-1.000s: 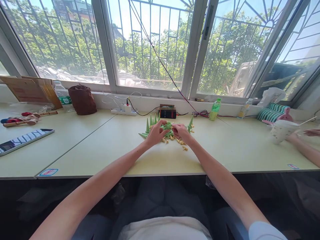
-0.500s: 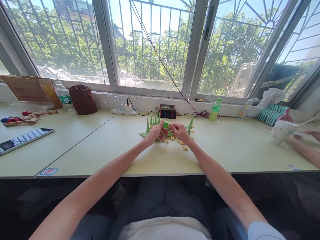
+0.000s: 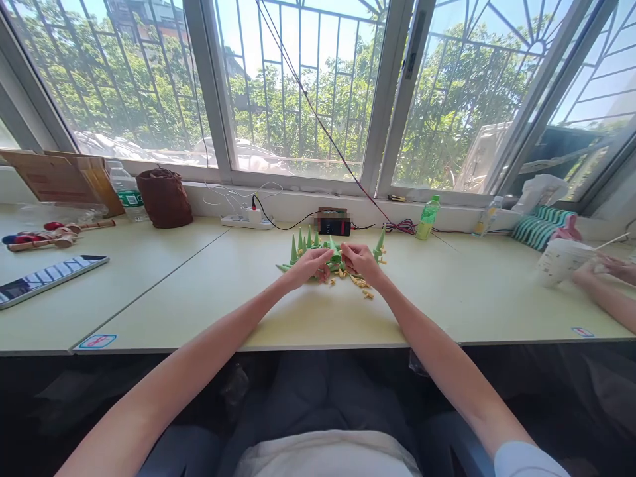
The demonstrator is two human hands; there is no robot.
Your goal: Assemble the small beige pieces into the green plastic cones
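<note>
Both my hands meet over a small pile of toy parts in the middle of the pale table (image 3: 238, 298). My left hand (image 3: 311, 265) is curled, with its fingers closed on a small green piece (image 3: 334, 257). My right hand (image 3: 362, 262) pinches the same cluster from the right, and what it grips is too small to make out. Several green cones (image 3: 301, 244) stand upright behind my hands, and another green cone (image 3: 380, 244) stands to the right. Small tan pegs (image 3: 365, 289) lie scattered on the table just below my hands.
At the left lie a tablet (image 3: 47, 278) and red and wooden toys (image 3: 37, 237). A brown pouch (image 3: 165, 197), a power strip (image 3: 247, 218), a black box (image 3: 334, 224) and a green bottle (image 3: 427, 217) line the sill. Another person's hand (image 3: 603, 270) holds a white cup (image 3: 559, 260) at the right.
My left hand lowered the green round piece from in front of the cones down into the pile. The other person's hand moved closer to the cup.
</note>
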